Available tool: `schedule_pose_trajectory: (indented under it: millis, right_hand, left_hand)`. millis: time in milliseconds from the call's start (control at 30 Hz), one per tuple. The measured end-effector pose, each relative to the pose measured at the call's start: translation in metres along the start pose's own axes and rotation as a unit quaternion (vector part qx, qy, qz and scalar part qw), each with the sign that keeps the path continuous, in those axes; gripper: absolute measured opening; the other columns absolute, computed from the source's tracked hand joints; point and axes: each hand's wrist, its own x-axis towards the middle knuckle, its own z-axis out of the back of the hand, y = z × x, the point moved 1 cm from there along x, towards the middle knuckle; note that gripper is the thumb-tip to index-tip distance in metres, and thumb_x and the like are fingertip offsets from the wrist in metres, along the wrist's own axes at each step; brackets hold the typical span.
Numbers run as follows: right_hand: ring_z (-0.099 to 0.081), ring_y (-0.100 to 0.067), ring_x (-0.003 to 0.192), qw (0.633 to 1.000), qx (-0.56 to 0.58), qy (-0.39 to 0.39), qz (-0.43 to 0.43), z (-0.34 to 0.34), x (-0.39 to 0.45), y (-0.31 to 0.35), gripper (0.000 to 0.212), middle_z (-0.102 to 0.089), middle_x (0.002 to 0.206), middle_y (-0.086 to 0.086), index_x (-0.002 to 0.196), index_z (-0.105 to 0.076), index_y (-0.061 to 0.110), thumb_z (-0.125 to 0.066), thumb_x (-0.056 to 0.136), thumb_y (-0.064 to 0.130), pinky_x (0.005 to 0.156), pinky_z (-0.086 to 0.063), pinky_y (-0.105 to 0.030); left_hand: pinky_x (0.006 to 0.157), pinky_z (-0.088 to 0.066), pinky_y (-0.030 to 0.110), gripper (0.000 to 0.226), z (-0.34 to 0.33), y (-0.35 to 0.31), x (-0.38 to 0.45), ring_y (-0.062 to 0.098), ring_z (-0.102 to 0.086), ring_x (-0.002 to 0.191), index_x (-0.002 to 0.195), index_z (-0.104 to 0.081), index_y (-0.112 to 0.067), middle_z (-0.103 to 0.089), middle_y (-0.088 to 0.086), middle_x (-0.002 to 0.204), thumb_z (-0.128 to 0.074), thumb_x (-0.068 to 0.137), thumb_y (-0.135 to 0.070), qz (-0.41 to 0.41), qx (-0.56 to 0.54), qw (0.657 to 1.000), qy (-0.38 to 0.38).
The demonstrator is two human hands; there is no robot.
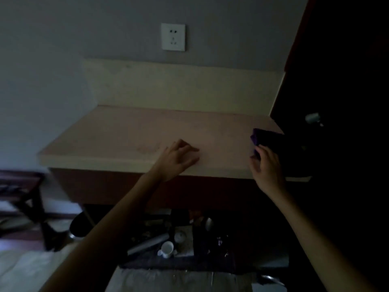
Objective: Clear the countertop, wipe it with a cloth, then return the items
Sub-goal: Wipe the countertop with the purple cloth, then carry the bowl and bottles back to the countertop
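Left hand [176,159] on countertop [126,133]; right hand [265,168] touching purple cloth [263,137].

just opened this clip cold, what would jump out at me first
The pale countertop lies bare in the dim room, with the left hand resting on its front edge. At its right end the right hand touches a purple cloth. Below, a white cup lies tipped among cleared items, and a white wall socket sits above.

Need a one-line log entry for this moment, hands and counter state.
stage: wiping | left hand: fingers rest on countertop | right hand: at purple cloth, right end; grip unclear | items: cup below
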Motion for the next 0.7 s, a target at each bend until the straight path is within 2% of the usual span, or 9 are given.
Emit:
schedule_pose_trajectory:
  millis: [100,200,267,300,367,467,533,567,700]
  right_hand:
    - [-0.051,-0.018,0.118,0.978,0.159,-0.071,0.115,-0.030,-0.089,0.053,0.031,-0.058,0.123,-0.005,0.122,-0.059,0.007,-0.052,0.096,0.023,0.102,-0.040,-0.030]
    - [-0.061,0.000,0.098,0.929,0.328,0.152,0.075,-0.096,-0.182,0.089,0.016,-0.067,0.103,0.011,0.108,-0.067,0.019,-0.057,0.096,0.023,0.086,-0.046,-0.014]
    - [-0.066,-0.003,0.086,0.857,0.378,0.343,-0.078,-0.170,-0.258,0.077,0.008,-0.071,0.086,0.012,0.092,-0.069,0.030,-0.064,0.090,0.036,0.076,-0.050,-0.015]
    - [-0.067,-0.012,0.087,0.826,0.347,0.422,-0.143,-0.211,-0.301,0.057,0.013,-0.071,0.083,0.011,0.087,-0.069,0.033,-0.068,0.084,0.045,0.077,-0.052,-0.022]
    - [-0.067,-0.030,0.094,0.780,0.231,0.556,-0.168,-0.281,-0.379,0.006,0.013,-0.070,0.090,0.004,0.084,-0.068,0.035,-0.073,0.079,0.046,0.084,-0.055,-0.041]
    - [-0.064,-0.027,0.078,0.712,0.108,0.677,-0.151,-0.291,-0.438,0.007,0.014,-0.068,0.104,-0.023,0.084,-0.063,0.021,-0.063,0.090,0.008,0.077,-0.057,-0.041]
    - [-0.059,-0.023,0.067,0.700,0.052,0.702,-0.121,-0.285,-0.442,0.050,0.008,-0.066,0.092,-0.020,0.091,-0.059,0.010,-0.055,0.093,0.004,0.058,-0.052,-0.028]
    - [-0.058,-0.023,0.067,0.692,0.032,0.715,-0.093,-0.293,-0.444,0.070,0.005,-0.064,0.086,-0.015,0.096,-0.058,0.006,-0.053,0.095,0.007,0.055,-0.047,-0.025]
    - [-0.063,-0.023,0.082,0.631,-0.020,0.775,0.023,-0.336,-0.453,0.179,0.020,-0.067,0.098,-0.011,0.110,-0.056,0.009,-0.048,0.098,0.023,0.060,-0.043,-0.026]
  left_hand:
    - [0.095,-0.046,0.035,0.030,0.007,0.002,-0.073,0.017,-0.057,0.112,0.118,-0.063,-0.025,-0.056,-0.003,0.118,-0.053,0.096,-0.043,0.007,-0.041,0.992,-0.123]
    - [0.088,-0.046,0.030,0.023,-0.012,0.030,-0.188,0.018,-0.057,0.102,0.113,-0.064,-0.021,-0.056,0.000,0.113,-0.056,0.096,-0.033,0.102,-0.030,0.982,-0.157]
    - [0.082,-0.051,0.032,0.026,-0.042,0.066,-0.289,0.019,-0.060,0.096,0.111,-0.064,-0.018,-0.055,0.001,0.109,-0.058,0.092,-0.035,0.249,-0.043,0.962,-0.100]
    - [0.080,-0.053,0.034,0.030,-0.057,0.080,-0.346,0.021,-0.064,0.094,0.112,-0.064,-0.016,-0.055,0.002,0.108,-0.061,0.090,-0.036,0.355,-0.078,0.930,-0.063]
    - [0.075,-0.055,0.034,0.035,-0.083,0.102,-0.458,0.030,-0.068,0.094,0.113,-0.064,-0.006,-0.060,0.011,0.107,-0.069,0.087,-0.029,0.556,-0.159,0.815,-0.027]
    - [0.056,-0.040,0.025,0.025,-0.089,0.083,-0.589,0.025,-0.060,0.072,0.105,-0.061,-0.003,-0.065,0.027,0.096,-0.065,0.092,-0.025,0.751,-0.246,0.609,-0.067]
    - [0.053,-0.032,0.023,0.020,-0.081,0.055,-0.647,0.017,-0.050,0.062,0.102,-0.052,-0.008,-0.059,0.018,0.091,-0.055,0.097,-0.028,0.807,-0.282,0.502,-0.130]
    - [0.054,-0.033,0.023,0.019,-0.079,0.040,-0.674,0.016,-0.050,0.064,0.102,-0.050,-0.010,-0.058,0.013,0.092,-0.052,0.099,-0.029,0.821,-0.289,0.470,-0.147]
    - [0.061,-0.042,0.028,0.022,-0.095,-0.016,-0.762,0.024,-0.059,0.077,0.098,-0.056,-0.011,-0.063,0.013,0.095,-0.053,0.098,-0.033,0.855,-0.324,0.341,-0.217]
